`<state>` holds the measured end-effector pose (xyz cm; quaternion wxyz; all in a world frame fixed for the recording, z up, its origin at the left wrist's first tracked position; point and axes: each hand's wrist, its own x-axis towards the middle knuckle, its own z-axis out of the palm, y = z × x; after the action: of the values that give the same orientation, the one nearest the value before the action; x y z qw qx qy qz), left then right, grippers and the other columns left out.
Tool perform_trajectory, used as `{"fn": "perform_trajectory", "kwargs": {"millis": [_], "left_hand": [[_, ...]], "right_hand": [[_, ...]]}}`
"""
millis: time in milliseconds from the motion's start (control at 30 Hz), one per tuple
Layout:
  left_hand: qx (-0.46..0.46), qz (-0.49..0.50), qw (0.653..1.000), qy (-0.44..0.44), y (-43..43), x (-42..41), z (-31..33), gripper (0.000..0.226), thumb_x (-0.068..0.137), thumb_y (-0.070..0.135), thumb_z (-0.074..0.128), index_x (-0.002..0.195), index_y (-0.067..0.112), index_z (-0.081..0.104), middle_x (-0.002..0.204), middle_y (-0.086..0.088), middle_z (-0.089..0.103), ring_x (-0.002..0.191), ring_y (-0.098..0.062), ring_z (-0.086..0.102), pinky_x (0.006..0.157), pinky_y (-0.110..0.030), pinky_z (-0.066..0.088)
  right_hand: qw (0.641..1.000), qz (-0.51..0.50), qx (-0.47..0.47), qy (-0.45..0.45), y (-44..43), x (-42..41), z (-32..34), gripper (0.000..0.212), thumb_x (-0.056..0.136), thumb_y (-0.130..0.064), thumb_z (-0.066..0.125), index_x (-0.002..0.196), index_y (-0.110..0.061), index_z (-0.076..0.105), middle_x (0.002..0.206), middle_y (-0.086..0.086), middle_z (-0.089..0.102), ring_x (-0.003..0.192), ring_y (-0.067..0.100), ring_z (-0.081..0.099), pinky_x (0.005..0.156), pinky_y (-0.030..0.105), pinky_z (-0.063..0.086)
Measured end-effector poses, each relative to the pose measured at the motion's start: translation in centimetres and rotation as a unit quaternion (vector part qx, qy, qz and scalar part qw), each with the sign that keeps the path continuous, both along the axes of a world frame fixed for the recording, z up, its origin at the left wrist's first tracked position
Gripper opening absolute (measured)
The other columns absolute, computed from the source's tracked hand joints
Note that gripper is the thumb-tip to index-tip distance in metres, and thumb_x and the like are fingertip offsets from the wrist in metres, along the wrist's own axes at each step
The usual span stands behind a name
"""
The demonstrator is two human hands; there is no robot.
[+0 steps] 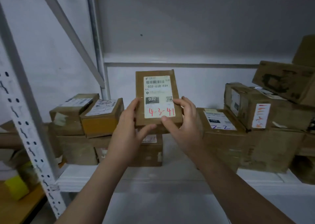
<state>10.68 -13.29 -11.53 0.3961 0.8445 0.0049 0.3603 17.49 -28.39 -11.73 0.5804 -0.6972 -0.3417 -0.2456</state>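
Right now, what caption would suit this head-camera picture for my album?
Left hand and right hand grip a cardboard parcel labelled 4-3-41 in red at a white shelf of stacked boxes.

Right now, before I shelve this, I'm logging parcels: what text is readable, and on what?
"032-038 E01": label on the held box.
"032": black patch, same label.
"4-3-41": red handwriting, same label.
"150": sticker on the right-hand box.
"Z-2" or "2-2": blue handwriting there, unclear.
Other labels: too blurred.

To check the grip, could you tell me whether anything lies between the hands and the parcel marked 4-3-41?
Nothing visible does: the left hand and right hand grip the parcel directly, bare fingers on its side edges.
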Motion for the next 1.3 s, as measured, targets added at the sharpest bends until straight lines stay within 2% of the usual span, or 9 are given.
{"fn": "perform_trajectory", "kwargs": {"millis": [100, 200, 400, 600, 700, 900, 1133, 1233, 1300], "left_hand": [[0.085, 0.072, 0.994, -0.013, 1.5, -0.4, 0.0, 0.044, 0.087, 0.032, 0.063, 0.128, 0.025, 0.049, 0.137, 0.002, 0.038, 0.106, -0.008, 0.047, 0.083, -0.018, 0.038], [0.121, 0.055, 0.991, 0.032, 2.2, -0.1, -0.3, 0.032, 0.092, 0.025, 0.058, 0.124, 0.022, 0.054, 0.130, 0.001, 0.044, 0.105, -0.015, 0.051, 0.083, -0.022, 0.039], [0.177, 0.042, 0.981, 0.069, 2.3, 0.4, -1.1, 0.034, 0.095, 0.021, 0.054, 0.128, 0.020, 0.051, 0.134, 0.001, 0.044, 0.116, -0.016, 0.048, 0.089, -0.021, 0.040], [0.277, 0.106, 0.954, 0.032, 2.8, 0.6, -0.8, 0.031, 0.095, 0.026, 0.052, 0.125, 0.019, 0.057, 0.125, -0.003, 0.056, 0.114, -0.021, 0.046, 0.095, -0.033, 0.037], [0.287, 0.111, 0.951, 0.038, 2.8, 0.8, -0.8, 0.031, 0.096, 0.030, 0.049, 0.125, 0.021, 0.056, 0.125, -0.001, 0.056, 0.115, -0.020, 0.046, 0.096, -0.033, 0.034], [0.283, 0.102, 0.953, 0.039, 1.8, 0.6, -0.9, 0.033, 0.095, 0.034, 0.049, 0.126, 0.022, 0.056, 0.131, -0.001, 0.053, 0.123, -0.021, 0.041, 0.103, -0.039, 0.028], [0.290, 0.013, 0.954, -0.077, -4.1, 0.5, -0.5, 0.024, 0.086, 0.016, 0.066, 0.108, 0.008, 0.067, 0.117, -0.013, 0.062, 0.112, -0.033, 0.054, 0.095, -0.045, 0.040], [0.282, -0.058, 0.954, -0.081, -7.4, 1.2, -1.7, 0.029, 0.086, 0.015, 0.067, 0.113, 0.007, 0.064, 0.120, -0.014, 0.061, 0.112, -0.030, 0.055, 0.092, -0.038, 0.044], [0.268, -0.093, 0.958, -0.034, -9.7, 2.4, -2.5, 0.034, 0.089, 0.020, 0.063, 0.121, 0.010, 0.060, 0.127, -0.010, 0.056, 0.115, -0.026, 0.053, 0.092, -0.033, 0.045]], "right_hand": [[1.000, 0.002, -0.029, 0.008, 1.4, -0.1, -0.4, 0.040, 0.088, -0.010, 0.065, 0.122, -0.021, 0.047, 0.130, 0.004, 0.044, 0.109, -0.013, 0.043, 0.088, -0.001, 0.034], [0.998, -0.033, -0.049, -0.010, 2.0, -0.2, -1.2, 0.037, 0.089, -0.001, 0.057, 0.123, -0.013, 0.053, 0.129, 0.007, 0.046, 0.112, -0.004, 0.041, 0.092, -0.003, 0.027], [0.995, -0.082, -0.061, -0.011, 2.4, -0.5, -3.1, 0.036, 0.092, -0.001, 0.055, 0.127, -0.011, 0.053, 0.136, 0.008, 0.042, 0.113, -0.007, 0.035, 0.087, -0.008, 0.023], [0.995, -0.078, -0.069, 0.007, 3.5, -0.1, -4.0, 0.041, 0.090, 0.003, 0.057, 0.130, -0.007, 0.052, 0.136, 0.013, 0.042, 0.122, 0.011, 0.041, 0.092, -0.005, 0.024], [0.992, -0.080, -0.101, 0.014, 3.3, 0.0, -4.1, 0.047, 0.093, -0.003, 0.055, 0.138, -0.013, 0.047, 0.143, 0.007, 0.040, 0.127, 0.007, 0.038, 0.103, 0.013, 0.035], [0.978, -0.135, -0.154, 0.033, 0.8, -0.3, -3.9, 0.051, 0.095, -0.010, 0.052, 0.143, -0.023, 0.039, 0.150, 0.000, 0.037, 0.138, 0.013, 0.032, 0.111, 0.041, 0.035], [0.961, -0.222, -0.165, -0.024, -6.0, -1.5, -3.2, 0.033, 0.092, -0.004, 0.055, 0.124, -0.011, 0.059, 0.137, 0.007, 0.050, 0.129, 0.019, 0.042, 0.104, 0.027, 0.031], [0.947, -0.270, -0.175, -0.002, -10.0, -1.6, -4.0, 0.033, 0.090, -0.004, 0.056, 0.123, -0.010, 0.060, 0.136, 0.008, 0.050, 0.127, 0.024, 0.043, 0.105, 0.031, 0.034], [0.940, -0.289, -0.182, 0.028, -12.6, -1.4, -4.7, 0.035, 0.090, -0.006, 0.057, 0.125, -0.012, 0.058, 0.137, 0.007, 0.048, 0.126, 0.024, 0.043, 0.105, 0.037, 0.039]]}}
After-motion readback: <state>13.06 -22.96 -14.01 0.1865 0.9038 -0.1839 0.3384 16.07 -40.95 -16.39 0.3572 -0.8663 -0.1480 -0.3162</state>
